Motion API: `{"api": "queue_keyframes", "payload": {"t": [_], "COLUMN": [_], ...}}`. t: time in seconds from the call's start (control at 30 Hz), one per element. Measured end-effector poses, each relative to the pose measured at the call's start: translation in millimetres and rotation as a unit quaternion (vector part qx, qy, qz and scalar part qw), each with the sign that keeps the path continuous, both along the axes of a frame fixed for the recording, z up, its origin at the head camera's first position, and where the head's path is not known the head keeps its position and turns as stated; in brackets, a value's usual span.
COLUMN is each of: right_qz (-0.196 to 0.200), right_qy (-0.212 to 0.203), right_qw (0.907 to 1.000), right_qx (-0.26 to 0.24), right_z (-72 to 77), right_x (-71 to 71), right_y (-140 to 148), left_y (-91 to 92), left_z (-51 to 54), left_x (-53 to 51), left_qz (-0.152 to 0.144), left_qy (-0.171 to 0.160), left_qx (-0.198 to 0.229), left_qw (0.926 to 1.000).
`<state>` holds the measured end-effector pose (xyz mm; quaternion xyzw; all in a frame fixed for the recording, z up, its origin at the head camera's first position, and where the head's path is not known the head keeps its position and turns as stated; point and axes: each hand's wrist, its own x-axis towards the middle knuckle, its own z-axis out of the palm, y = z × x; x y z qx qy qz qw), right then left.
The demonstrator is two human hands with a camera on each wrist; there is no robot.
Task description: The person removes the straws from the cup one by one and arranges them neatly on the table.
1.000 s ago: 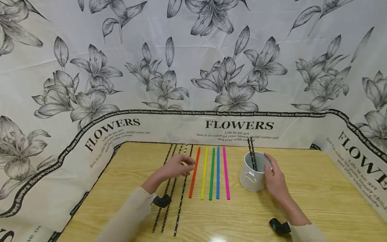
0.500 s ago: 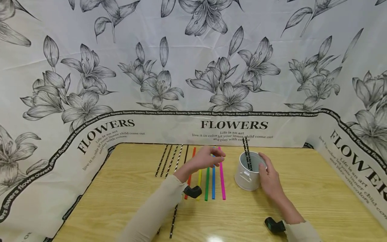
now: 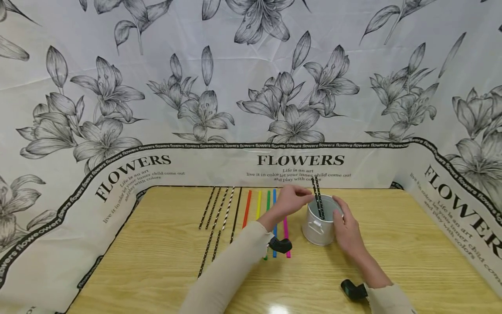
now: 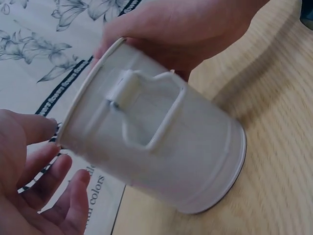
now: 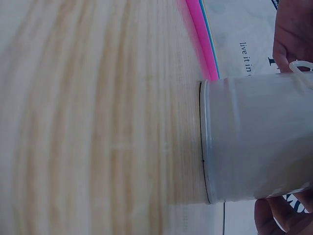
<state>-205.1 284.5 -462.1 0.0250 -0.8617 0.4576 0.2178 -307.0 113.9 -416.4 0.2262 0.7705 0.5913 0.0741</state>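
A small white metal bucket [image 3: 318,231] with a wire side handle [image 4: 151,110] stands upright on the table in the head view. Two black straws with light dots [image 3: 318,200] lean inside it, their tops above the rim. My right hand [image 3: 349,226] holds the bucket's right side, thumb near the front of the rim and fingers round the back. At the opposite side, my left hand [image 3: 290,203] reaches to the left rim. In the left wrist view its loosely bent fingertips [image 4: 54,152] are at the rim, with nothing visible held; whether they touch it I cannot tell.
Left of the bucket lie red [image 3: 247,208], yellow [image 3: 258,205], green [image 3: 268,200], blue [image 3: 274,196] and pink straws [image 3: 286,237], partly under my left arm. Farther left are several black patterned straws [image 3: 213,207]. A flower-print cloth [image 3: 204,165] backs the wooden table [image 3: 149,261].
My left hand has travelled right, from beside the red straw, over the coloured straws, to the bucket's left rim. My right hand stays on the bucket. The head view has shifted slightly.
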Motion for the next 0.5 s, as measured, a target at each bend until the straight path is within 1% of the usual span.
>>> {"api": "queue_keyframes", "payload": {"t": [0.13, 0.27, 0.37, 0.5], "right_qz": [0.0, 0.003, 0.005, 0.001], "right_qy": [0.005, 0.003, 0.003, 0.001], "right_qw": [1.0, 1.0, 1.0, 1.0], "right_qx": [-0.001, -0.004, -0.004, -0.004], "right_z": [-0.8, -0.6, -0.1, -1.2], "right_x": [0.8, 0.6, 1.1, 2.2], "right_y": [0.2, -0.6, -1.3, -0.7], "left_y": [14.3, 21.8, 25.0, 28.6], "left_z": [-2.6, -3.9, -3.4, -1.4], "left_x": [2.6, 3.8, 2.9, 2.1], "left_qz": [0.032, 0.058, 0.074, 0.088], "left_qy": [-0.004, -0.012, -0.018, -0.024], "left_qx": [0.016, 0.031, 0.032, 0.022], "left_qw": [0.9994, 0.9978, 0.9966, 0.9956]}}
